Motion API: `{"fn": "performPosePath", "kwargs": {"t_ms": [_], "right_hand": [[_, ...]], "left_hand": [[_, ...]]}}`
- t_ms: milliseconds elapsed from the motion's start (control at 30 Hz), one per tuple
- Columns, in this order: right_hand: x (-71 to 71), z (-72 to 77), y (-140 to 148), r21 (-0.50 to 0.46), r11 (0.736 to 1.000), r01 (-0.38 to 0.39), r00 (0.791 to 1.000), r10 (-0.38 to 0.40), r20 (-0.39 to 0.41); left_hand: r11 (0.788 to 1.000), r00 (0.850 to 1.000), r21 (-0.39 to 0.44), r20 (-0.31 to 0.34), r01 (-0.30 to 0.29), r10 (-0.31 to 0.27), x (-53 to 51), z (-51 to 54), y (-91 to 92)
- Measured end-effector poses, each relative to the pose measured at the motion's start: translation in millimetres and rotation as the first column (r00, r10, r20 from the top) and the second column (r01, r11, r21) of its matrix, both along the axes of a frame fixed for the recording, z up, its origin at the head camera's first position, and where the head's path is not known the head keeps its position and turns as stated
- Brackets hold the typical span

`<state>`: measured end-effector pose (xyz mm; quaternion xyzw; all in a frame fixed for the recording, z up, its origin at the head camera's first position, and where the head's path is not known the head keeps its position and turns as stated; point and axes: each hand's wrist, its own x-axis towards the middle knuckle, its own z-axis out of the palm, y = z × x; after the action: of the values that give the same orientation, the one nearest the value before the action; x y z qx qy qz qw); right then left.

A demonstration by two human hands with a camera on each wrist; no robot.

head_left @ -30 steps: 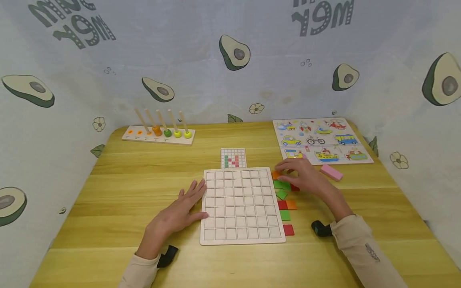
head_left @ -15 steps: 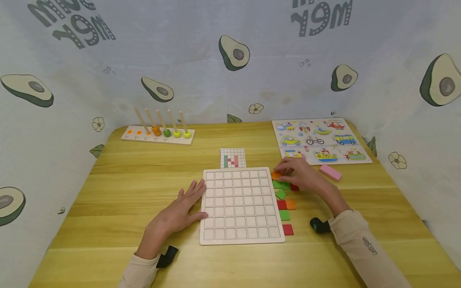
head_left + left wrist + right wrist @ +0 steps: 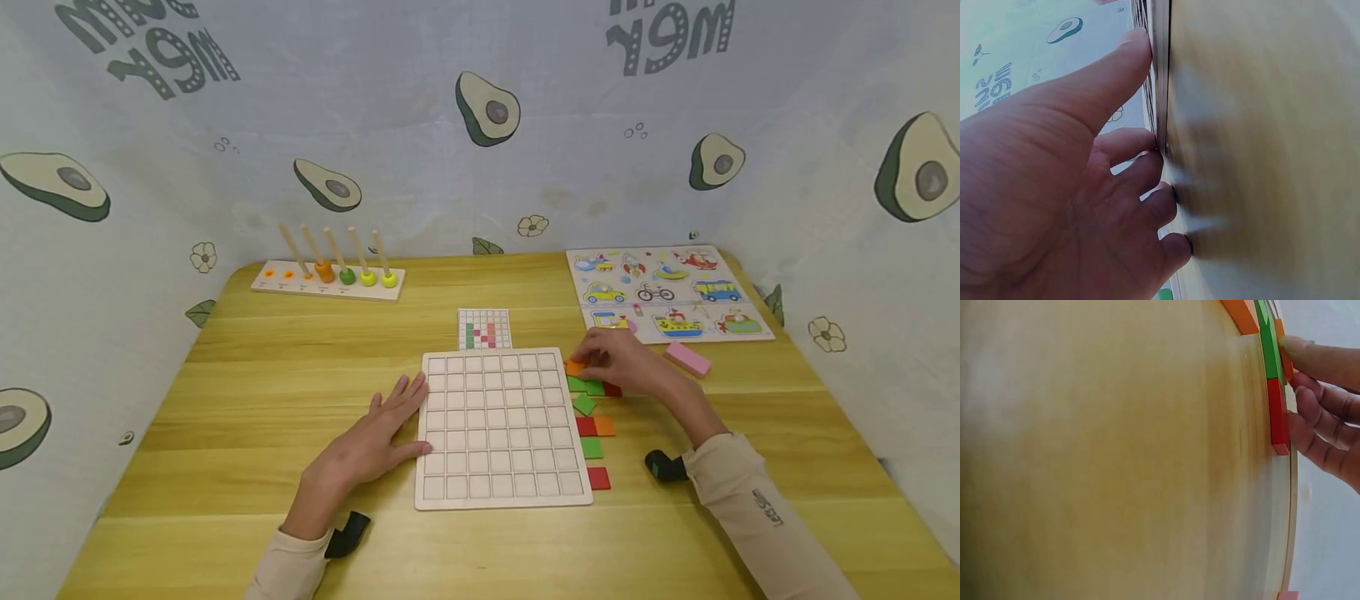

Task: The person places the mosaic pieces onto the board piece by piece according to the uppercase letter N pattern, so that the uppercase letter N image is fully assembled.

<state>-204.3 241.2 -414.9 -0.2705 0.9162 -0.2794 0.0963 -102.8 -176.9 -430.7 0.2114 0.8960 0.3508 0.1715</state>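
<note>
A pale wooden grid board point(image 3: 504, 429) lies flat on the table, its squares bare. The left hand point(image 3: 367, 437) rests at its left edge with fingers spread; in the left wrist view the thumb and fingers of this hand point(image 3: 1079, 169) touch the board's side point(image 3: 1161, 75). At the board's upper right corner the right hand point(image 3: 626, 362) pinches an orange tile point(image 3: 574, 367) between thumb and fingers. The right wrist view has the hand point(image 3: 1329, 406) with its thumb on the orange tile point(image 3: 1284, 353), beside green point(image 3: 1270, 353) and red point(image 3: 1278, 415) tiles.
Green point(image 3: 592, 448), red point(image 3: 599, 478) and orange point(image 3: 605, 427) tiles lie along the board's right side. Behind the board is a patterned card point(image 3: 484, 329). Farther back stand a peg toy point(image 3: 327, 287) and a vehicle puzzle point(image 3: 667, 292), with a pink block point(image 3: 687, 359) near the right hand.
The right hand has drawn its fingertips in on the orange tile, which has shifted and tilted slightly. The left hand stays in place at the board's edge.
</note>
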Motion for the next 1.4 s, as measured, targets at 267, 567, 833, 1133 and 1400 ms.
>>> {"fn": "performPosePath", "kwargs": {"t_ms": [267,567,833,1133,1400], "right_hand": [[2.1,4.7,-4,0.036,0.999,0.037,0.996,-0.040,0.085],[3.5,4.7,-3,0.000,0.999,0.043,0.997,-0.043,0.057],[2.9,4.3,2,-0.036,0.999,0.000,1.000,-0.001,-0.028],[5.9,11.4,3,-0.074,0.996,0.047,0.998,-0.049,-0.027],[4.9,16.7,-2,-0.130,0.991,0.012,0.998,-0.019,-0.053]], "left_hand": [[1.000,1.000,0.012,0.007,-0.006,0.006,1.6,-1.2,-0.3],[1.000,1.000,0.017,0.006,-0.006,0.006,2.6,-0.7,-0.2],[1.000,1.000,0.017,0.002,-0.004,0.004,1.9,-0.7,0.0],[1.000,1.000,0.014,0.007,-0.004,0.004,1.0,-0.8,0.6],[1.000,1.000,0.003,0.005,-0.009,0.009,-0.1,-0.9,0.1]]}}
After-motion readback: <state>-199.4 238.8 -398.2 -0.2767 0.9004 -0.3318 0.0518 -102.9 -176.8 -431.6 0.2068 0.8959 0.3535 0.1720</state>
